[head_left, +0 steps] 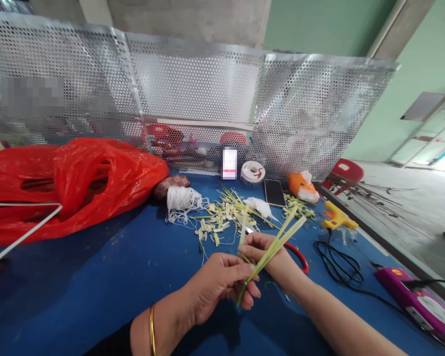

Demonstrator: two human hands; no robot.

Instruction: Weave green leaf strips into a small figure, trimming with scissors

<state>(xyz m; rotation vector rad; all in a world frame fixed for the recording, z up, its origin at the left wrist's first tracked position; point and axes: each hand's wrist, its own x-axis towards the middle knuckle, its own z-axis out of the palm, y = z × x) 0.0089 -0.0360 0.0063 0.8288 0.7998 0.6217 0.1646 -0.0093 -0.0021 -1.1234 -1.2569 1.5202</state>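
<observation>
My left hand (pixel 218 284) and my right hand (pixel 261 252) meet above the blue table (pixel 96 287), both closed on long pale green leaf strips (pixel 278 242). The left fingers pinch the lower ends of the strips. The right hand grips them higher up, and their tips fan out up and to the right. A gold bangle (pixel 152 329) sits on my left wrist. Behind the hands lies a pile of cut leaf scraps (pixel 222 215).
A red plastic bag (pixel 70 183) fills the left. White thread bundle (pixel 181 200), tape roll (pixel 252 172), phone (pixel 274 192), orange tissue holder (pixel 302 187), yellow glue gun (pixel 337 216), red-handled scissors (pixel 298 254), black cord (pixel 337 262), pink device (pixel 419 301). A perforated metal screen (pixel 193 94) backs the table.
</observation>
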